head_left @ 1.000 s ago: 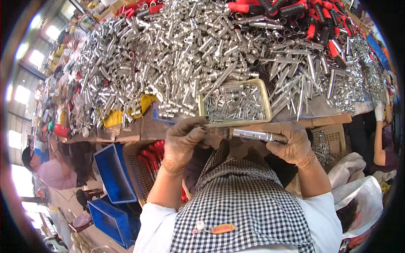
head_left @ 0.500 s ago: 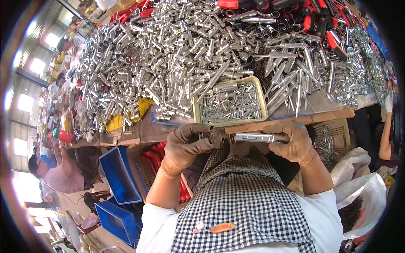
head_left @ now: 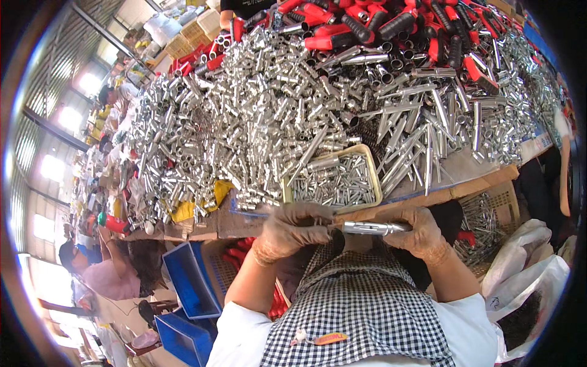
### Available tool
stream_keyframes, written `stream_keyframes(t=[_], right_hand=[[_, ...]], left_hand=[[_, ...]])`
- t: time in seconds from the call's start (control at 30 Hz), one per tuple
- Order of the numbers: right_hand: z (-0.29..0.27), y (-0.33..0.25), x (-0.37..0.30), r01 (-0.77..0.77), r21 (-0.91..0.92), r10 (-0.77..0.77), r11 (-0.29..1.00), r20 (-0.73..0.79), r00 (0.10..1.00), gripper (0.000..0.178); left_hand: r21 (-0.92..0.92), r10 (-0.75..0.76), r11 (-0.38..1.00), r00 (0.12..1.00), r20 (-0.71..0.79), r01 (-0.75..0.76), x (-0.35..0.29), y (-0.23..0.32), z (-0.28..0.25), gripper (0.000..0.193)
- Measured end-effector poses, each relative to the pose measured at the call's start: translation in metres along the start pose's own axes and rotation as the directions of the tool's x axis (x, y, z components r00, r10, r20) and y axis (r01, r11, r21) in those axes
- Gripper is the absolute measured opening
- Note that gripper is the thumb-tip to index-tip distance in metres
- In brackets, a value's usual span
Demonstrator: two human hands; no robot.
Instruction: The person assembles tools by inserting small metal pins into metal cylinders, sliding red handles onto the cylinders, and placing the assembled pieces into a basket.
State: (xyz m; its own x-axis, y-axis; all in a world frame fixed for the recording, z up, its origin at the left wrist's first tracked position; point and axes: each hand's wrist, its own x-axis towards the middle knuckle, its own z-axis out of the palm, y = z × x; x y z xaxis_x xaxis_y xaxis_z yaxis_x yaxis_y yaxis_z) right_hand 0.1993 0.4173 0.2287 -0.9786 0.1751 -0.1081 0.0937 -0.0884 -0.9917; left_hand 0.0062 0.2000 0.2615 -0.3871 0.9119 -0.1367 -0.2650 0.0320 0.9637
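Note:
My right hand [head_left: 416, 232], in a brown-stained work glove, is closed round the right end of a shiny metal tube [head_left: 365, 227]. The tube lies level in front of my chequered apron [head_left: 367, 306], with a slot in its side. My left hand [head_left: 293, 230], gloved alike, has its fingers pinched at the tube's left end. Whatever sits in that pinch is hidden by the fingers. Just beyond my hands stands a cream plastic tray [head_left: 375, 177], filled with small metal pins [head_left: 336, 182].
Heaps of metal fittings [head_left: 244, 110] cover the bench, with longer tubes [head_left: 428, 134] at right and red-black handles [head_left: 416, 24] behind. Blue bins [head_left: 191, 281] stand low at left, white sacks [head_left: 526, 287] at right. A person [head_left: 110, 269] works at left; another's arm [head_left: 564, 171] shows at right.
The whole view has tilted up, so the bench and hands sit lower in it. My left fingers have come closer to the tube's left end. The right hand still grips the tube.

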Motion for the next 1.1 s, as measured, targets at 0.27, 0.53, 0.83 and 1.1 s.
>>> stream_keyframes(t=[0.27, 0.53, 0.83, 1.1], right_hand=[[0.003, 0.001, -0.001, 0.215, -0.456, -0.199, 0.864, 0.084, 0.977, 0.057], [-0.009, 0.023, 0.000, 0.446, -0.587, -0.520, 0.675, 0.050, 0.853, 0.052], [-0.067, 0.045, -0.023, 0.191, 0.038, -0.131, 0.981, -0.597, 0.791, 0.042], [-0.115, 0.071, -0.013, 0.312, -0.543, -0.614, 0.780, -0.565, 0.551, 0.032]], left_hand=[[0.491, -0.023, 0.867, 0.977, 0.213, -0.087, 0.024, -0.016, 0.038, 0.033], [0.435, -0.042, 0.899, 0.981, 0.188, -0.044, 0.040, -0.012, 0.048, 0.043], [0.595, 0.071, 0.794, 0.990, 0.120, -0.129, 0.072, 0.000, 0.057, 0.062], [0.645, 0.115, 0.737, 0.978, 0.174, -0.202, 0.061, -0.017, 0.068, 0.041]])
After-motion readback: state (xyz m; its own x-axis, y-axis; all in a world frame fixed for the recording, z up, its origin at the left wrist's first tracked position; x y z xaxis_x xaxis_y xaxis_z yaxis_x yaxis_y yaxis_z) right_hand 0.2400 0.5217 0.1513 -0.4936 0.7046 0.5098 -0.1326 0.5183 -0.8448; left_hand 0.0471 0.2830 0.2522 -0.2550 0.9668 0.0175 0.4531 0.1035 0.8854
